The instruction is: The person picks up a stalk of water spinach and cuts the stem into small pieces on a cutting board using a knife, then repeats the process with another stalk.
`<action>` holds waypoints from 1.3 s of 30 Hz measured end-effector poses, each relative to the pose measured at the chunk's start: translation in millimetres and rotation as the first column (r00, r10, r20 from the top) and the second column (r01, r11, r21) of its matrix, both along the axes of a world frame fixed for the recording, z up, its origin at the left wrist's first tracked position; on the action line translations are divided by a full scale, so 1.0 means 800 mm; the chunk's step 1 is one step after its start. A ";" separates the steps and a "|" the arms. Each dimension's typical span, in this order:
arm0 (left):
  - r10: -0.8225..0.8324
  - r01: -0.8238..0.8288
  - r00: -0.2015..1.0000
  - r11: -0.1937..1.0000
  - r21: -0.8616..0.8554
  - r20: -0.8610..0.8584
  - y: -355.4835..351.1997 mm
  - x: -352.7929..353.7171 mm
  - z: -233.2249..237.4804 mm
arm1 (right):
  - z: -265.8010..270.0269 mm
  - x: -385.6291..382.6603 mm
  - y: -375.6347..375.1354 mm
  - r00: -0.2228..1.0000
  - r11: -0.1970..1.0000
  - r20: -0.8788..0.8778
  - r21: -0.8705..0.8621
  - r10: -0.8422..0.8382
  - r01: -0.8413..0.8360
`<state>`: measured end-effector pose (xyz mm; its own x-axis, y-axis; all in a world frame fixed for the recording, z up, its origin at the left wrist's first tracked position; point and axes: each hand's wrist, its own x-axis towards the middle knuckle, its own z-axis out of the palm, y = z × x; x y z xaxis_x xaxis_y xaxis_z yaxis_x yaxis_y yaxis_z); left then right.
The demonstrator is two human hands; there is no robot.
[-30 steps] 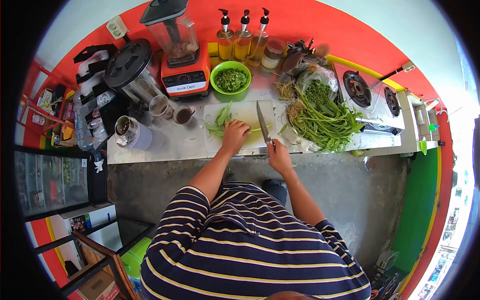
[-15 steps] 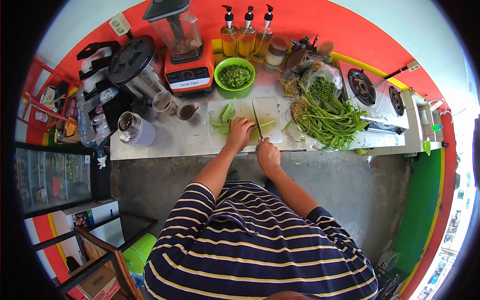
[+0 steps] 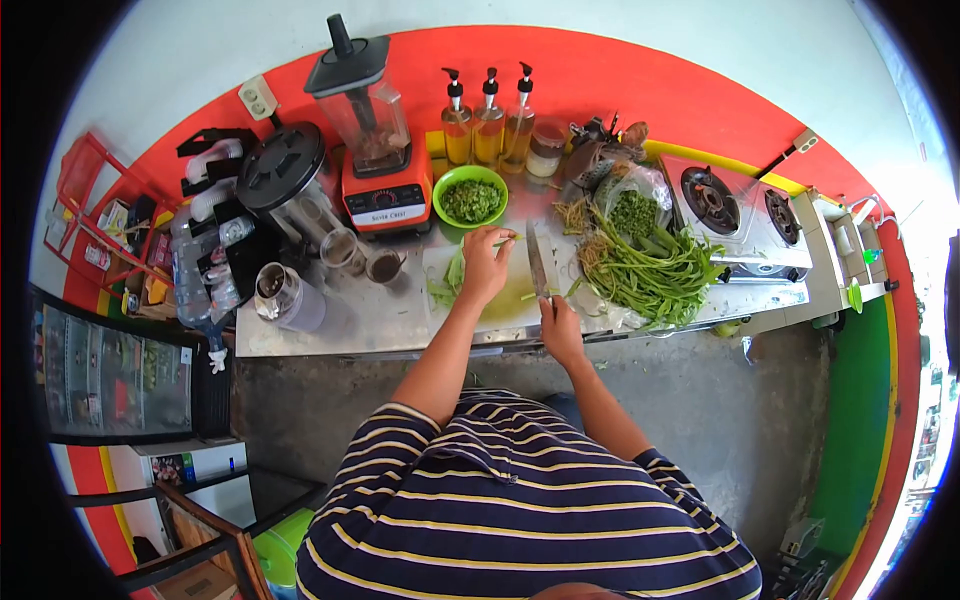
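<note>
On white plastic cutting board (image 3: pixel 508 308), long green leaf stalks (image 3: pixel 455 275) pinned under curled left hand (image 3: pixel 487 265), right hand (image 3: pixel 558 325) clenched on steel-bladed kitchen knife (image 3: pixel 537 268) just beside: risk, blade nicking left fingertips if stalks slip.

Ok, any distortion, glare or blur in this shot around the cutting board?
Head view: heavy fisheye bends the counter and blackens the corners; daylight is even, with blown-out glare at the right edge; the cutting board, knife, left hand and right hand look sharp.
</note>
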<state>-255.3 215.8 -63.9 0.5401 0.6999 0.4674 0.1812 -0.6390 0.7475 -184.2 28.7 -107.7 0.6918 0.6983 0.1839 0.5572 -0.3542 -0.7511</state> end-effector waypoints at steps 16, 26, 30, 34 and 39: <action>-0.375 0.560 0.828 0.586 -0.585 0.418 -0.039 -0.040 0.132 | 0.219 -0.003 -0.007 0.866 0.966 -0.483 0.259 0.128 0.001; -0.173 0.540 0.827 0.511 -0.669 0.535 -0.028 -0.056 0.121 | 0.206 -0.014 0.007 0.969 0.976 -0.195 0.186 0.152 -0.115; -0.094 0.500 0.837 0.530 -0.685 0.539 -0.024 -0.067 0.124 | 0.213 -0.027 0.011 0.974 0.942 -0.078 0.280 0.214 -0.184; -0.019 0.564 0.787 0.428 -0.706 0.617 -0.027 -0.077 0.141 | 0.228 -0.031 0.012 0.942 0.918 0.098 0.211 0.322 -0.336; -0.044 0.621 0.760 0.345 -0.704 0.649 -0.018 -0.084 0.130 | 0.233 -0.036 0.012 0.925 0.919 0.176 0.153 0.336 -0.363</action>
<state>-322.8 201.1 40.3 0.7547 0.6560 -0.0065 -0.4035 0.4720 0.7838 -213.0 38.3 78.8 0.3659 0.8369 0.4071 0.7271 0.0160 -0.6864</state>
